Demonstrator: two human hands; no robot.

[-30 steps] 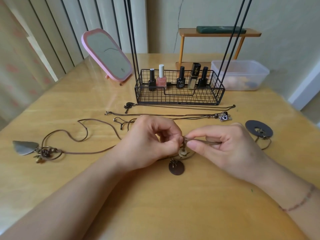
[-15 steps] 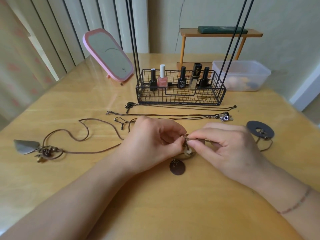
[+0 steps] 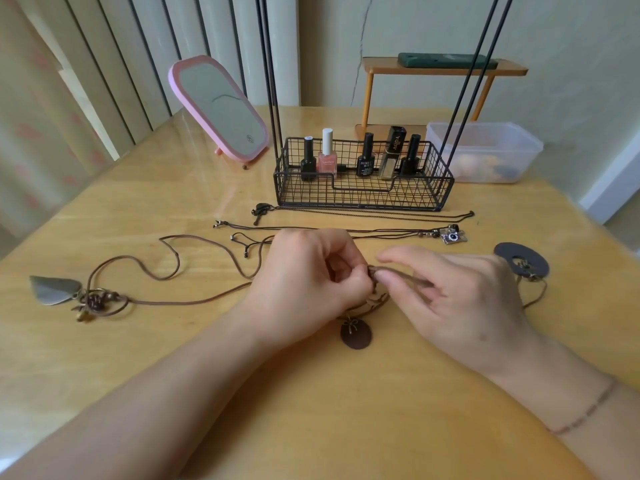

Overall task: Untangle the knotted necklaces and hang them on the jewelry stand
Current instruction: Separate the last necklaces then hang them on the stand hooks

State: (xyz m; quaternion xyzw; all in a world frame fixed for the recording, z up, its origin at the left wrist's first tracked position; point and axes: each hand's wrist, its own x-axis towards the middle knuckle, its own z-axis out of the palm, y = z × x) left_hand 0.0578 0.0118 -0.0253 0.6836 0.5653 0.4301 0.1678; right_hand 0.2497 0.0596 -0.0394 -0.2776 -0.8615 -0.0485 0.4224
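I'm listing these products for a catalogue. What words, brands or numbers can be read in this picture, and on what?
"ydby": down the black cap of the clear tube in the wire basket.
White print on the middle black bottle: starts with what looks like "DU", the rest too blurred to read.
Faint label on the pink bottle: too blurred.
Small round mark on the pink mirror: too small.

Big wooden table, shiny, soft daylight on it. Long striped curtains at left and back. Plain pale wall behind, thin crack running down it. Small orange shelf at far table edge. White trim at right.
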